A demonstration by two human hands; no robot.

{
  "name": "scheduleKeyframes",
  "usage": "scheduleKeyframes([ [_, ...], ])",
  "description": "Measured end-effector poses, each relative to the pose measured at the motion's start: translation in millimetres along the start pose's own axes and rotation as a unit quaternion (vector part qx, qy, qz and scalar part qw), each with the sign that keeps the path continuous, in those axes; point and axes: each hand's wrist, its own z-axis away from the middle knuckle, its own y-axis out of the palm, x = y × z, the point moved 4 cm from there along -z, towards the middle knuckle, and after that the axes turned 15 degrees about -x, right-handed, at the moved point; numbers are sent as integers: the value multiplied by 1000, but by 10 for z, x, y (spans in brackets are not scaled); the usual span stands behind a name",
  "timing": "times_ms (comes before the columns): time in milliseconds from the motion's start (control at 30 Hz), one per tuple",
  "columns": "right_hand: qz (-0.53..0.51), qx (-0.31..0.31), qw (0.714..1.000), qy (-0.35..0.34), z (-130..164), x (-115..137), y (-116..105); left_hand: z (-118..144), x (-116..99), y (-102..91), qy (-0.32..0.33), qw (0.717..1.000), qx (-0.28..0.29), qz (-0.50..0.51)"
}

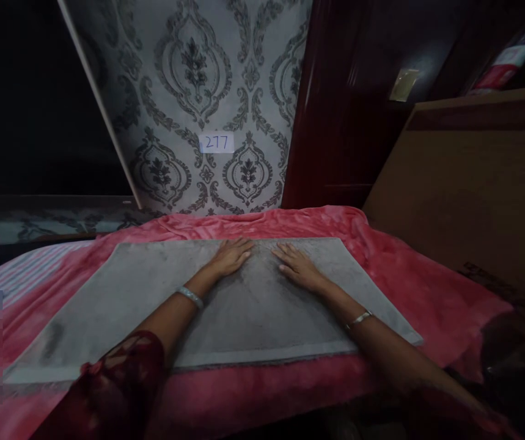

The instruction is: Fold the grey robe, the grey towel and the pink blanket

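I have both palms pressed flat on the grey cloth (pixel 253 305), my left hand (pixel 232 255) and my right hand (pixel 296 266) lying side by side toward its far edge, fingers spread loosely and pointing away from me. Neither hand pinches or holds anything; each grip is open and simply bears down on the fabric. I judge this as a smoothing step, with the cloth already laid out and being flattened from the middle.

The next move, as I read it, calls for sweeping the palms outward to left and right without dragging the cloth off square, or for taking hold of an edge or corner.

The grey cloth lies spread on the pink blanket (pixel 404 287) that covers the bed, its near edge running just in front of my forearms, its far edge close to the patterned wall (pixel 189 73). It looks soft and napped, darker where the pile has been brushed, with a dim smudge near the left near corner. A bangle (pixel 190 297) sits on my left wrist, a thinner one (pixel 358 319) on my right
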Motion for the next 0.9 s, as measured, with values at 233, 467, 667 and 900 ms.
scheduleKeyframes([
  [233, 83, 34, 996, -3, 68, -191, 187, -146, -255, 392, 10, 999, 35, -6],
  [467, 11, 115, 990, -80, 583, 406, 61, -131, -191, 399, 11, 999, 39, -2],
  [667, -158, 197, 963, -91, 1381, 1119, -226, -153, -182, 414, 17, 1000, 26, 3],
  [900, -95, 13, 995, -20, 742, 331, -509, -159, -188, 381, 13, 1000, 28, 0],
])
